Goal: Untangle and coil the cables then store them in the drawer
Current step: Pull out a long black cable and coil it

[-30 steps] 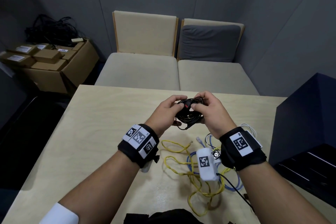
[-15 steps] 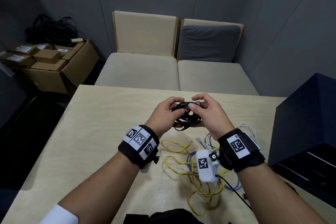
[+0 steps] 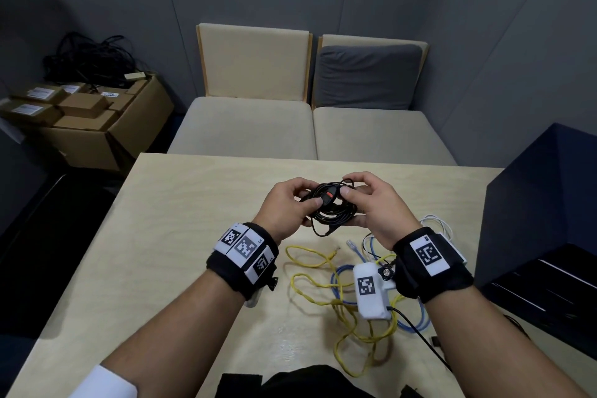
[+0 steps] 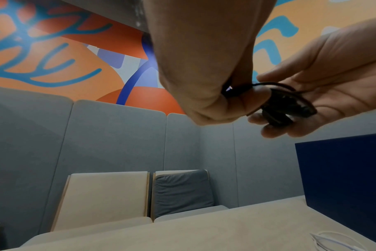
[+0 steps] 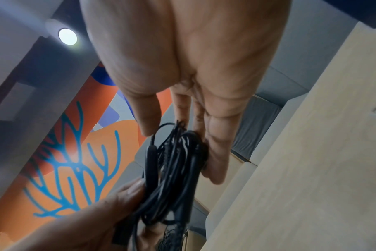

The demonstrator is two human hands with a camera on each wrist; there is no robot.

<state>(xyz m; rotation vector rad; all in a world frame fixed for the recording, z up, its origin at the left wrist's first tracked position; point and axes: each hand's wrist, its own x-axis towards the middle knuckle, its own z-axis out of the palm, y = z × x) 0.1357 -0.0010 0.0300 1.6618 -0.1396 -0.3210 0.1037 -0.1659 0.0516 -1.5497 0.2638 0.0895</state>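
Note:
A coiled black cable point(image 3: 329, 208) with a red-marked inline piece is held above the light wooden table point(image 3: 161, 252) by both hands. My left hand point(image 3: 290, 203) pinches its left side, thumb on top. My right hand point(image 3: 365, 200) holds its right side, thumb by the red mark, fingers under the coil. The coil point(image 5: 174, 169) hangs from my right hand point(image 5: 193, 127) in the right wrist view; my left hand point(image 4: 215, 95) grips the black cable point(image 4: 285, 105) in the left wrist view. Tangled yellow cable point(image 3: 323, 294), blue cable point(image 3: 416, 323) and white cable point(image 3: 436, 226) lie on the table near my wrists.
A dark blue cabinet point(image 3: 542, 203) stands at the table's right edge, with a dark open drawer space point(image 3: 549, 294) below. Two beige seats point(image 3: 307, 132) face the far edge. Cardboard boxes point(image 3: 87, 119) with black cables sit on the floor at left.
Both hands have kept hold of the black coil and turned it slightly; the right thumb now rests by the red mark. The cables on the table have not moved.

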